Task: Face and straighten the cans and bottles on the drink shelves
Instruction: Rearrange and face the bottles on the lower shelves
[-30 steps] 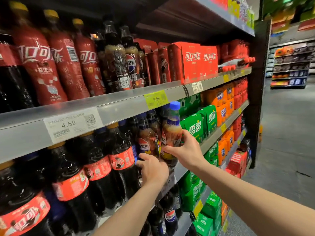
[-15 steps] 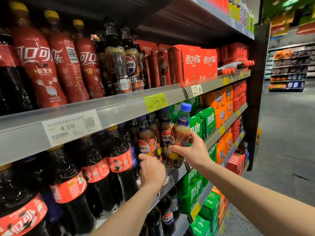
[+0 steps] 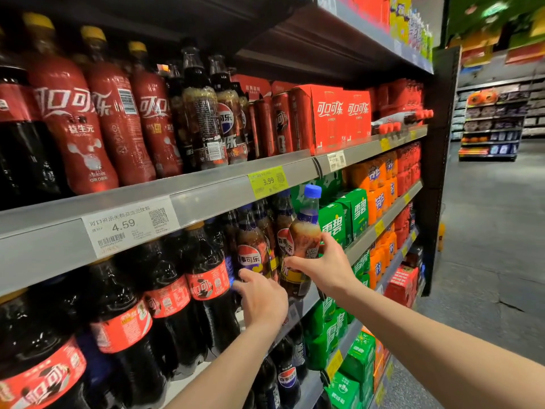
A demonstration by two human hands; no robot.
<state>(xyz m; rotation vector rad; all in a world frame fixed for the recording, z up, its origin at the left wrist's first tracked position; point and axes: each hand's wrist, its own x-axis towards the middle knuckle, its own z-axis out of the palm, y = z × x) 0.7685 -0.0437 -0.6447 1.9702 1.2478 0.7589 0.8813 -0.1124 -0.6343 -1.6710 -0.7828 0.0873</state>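
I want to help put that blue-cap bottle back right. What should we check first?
1. Right hand grips the bottle: ok.
2. Bottle upright: not ok, it tilts right.
3. Its label faces out: not ok, small print shows.
4. Left hand steadies the front Pepsi bottle: ok, fingers touch it.
5. Free slot on the shelf behind: cannot tell, the hands hide it.
6. The neighbour's logo faces out: ok.
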